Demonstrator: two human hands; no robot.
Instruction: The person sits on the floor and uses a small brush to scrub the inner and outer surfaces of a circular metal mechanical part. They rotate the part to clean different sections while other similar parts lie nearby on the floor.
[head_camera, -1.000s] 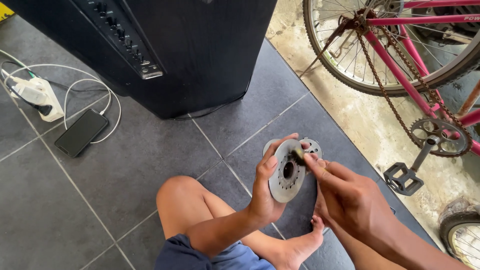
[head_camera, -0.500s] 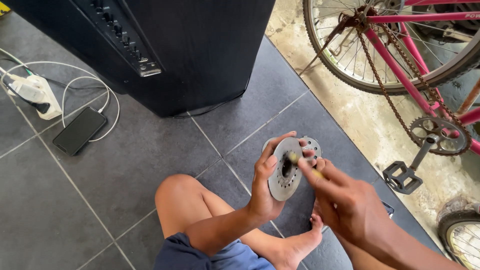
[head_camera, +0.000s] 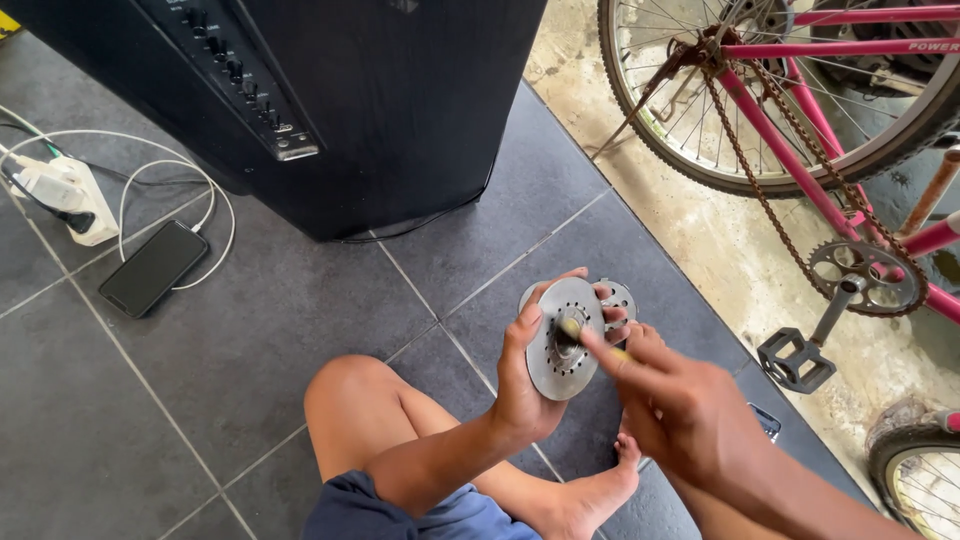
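The round metal disc (head_camera: 563, 338) sits low in the middle of the frame, turned a bit more to the side than before. The left hand (head_camera: 525, 385) wraps its edge in a tight grip. The right hand (head_camera: 672, 410) has slid in, fingertips pinching something small and yellowish at the hub. A black phone (head_camera: 153, 267) lies at left. A pink bike (head_camera: 800, 110) stands at upper right.

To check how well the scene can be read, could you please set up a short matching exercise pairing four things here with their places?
Things:
1. metal disc
2. smartphone
3. pink bicycle
4. black speaker cabinet

Places:
A. lying on the grey tiles at far left, cable attached
B. held in the left hand
C. standing at top centre
D. at the right, chain showing

Pairs: 1-B, 2-A, 3-D, 4-C
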